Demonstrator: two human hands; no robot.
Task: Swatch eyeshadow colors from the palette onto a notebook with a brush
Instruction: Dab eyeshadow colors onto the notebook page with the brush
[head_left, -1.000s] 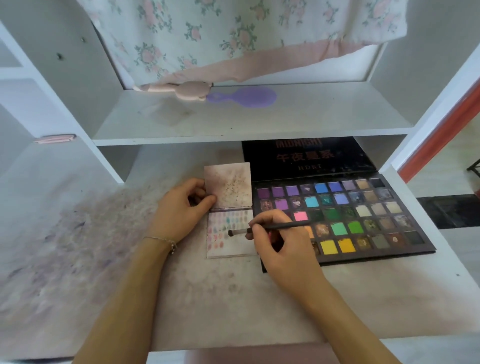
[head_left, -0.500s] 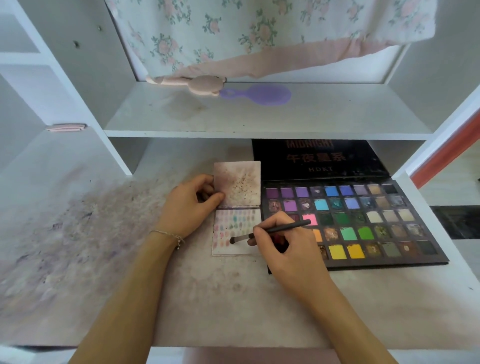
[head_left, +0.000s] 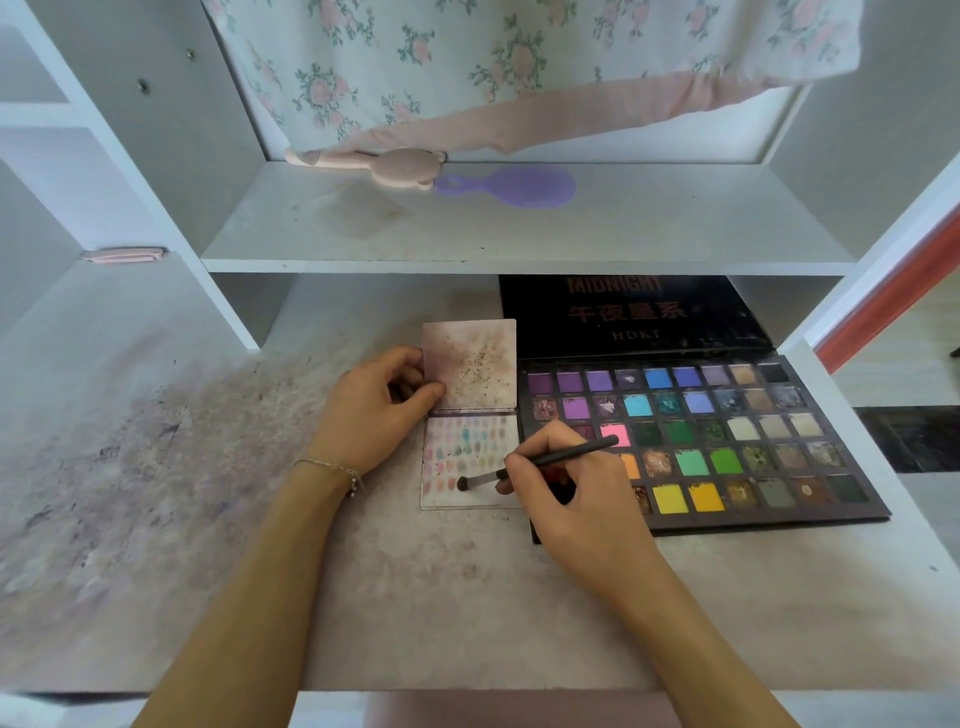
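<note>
Notebook (head_left: 470, 415) is lying open on the worktop (head_left: 415, 597), touching the palette's (head_left: 696, 441) left edge; its upper page is showing brownish smudges, its lower page rows of pastel swatches. Your left hand (head_left: 376, 410) is pinching the upper page's edge. Your right hand (head_left: 571, 493) is gripping the brush (head_left: 535, 463), its bristles touching the lower page.

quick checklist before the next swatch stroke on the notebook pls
1. Brush held in right hand: ok.
2. Brush tip over the lower notebook page: ok.
3. Left hand holds the flipped-up notebook cover: ok.
4. Bare paper left along the page's bottom edge: ok.
5. Palette open beside the notebook: ok.
6. Pigment loaded on the tip: cannot tell.
</note>
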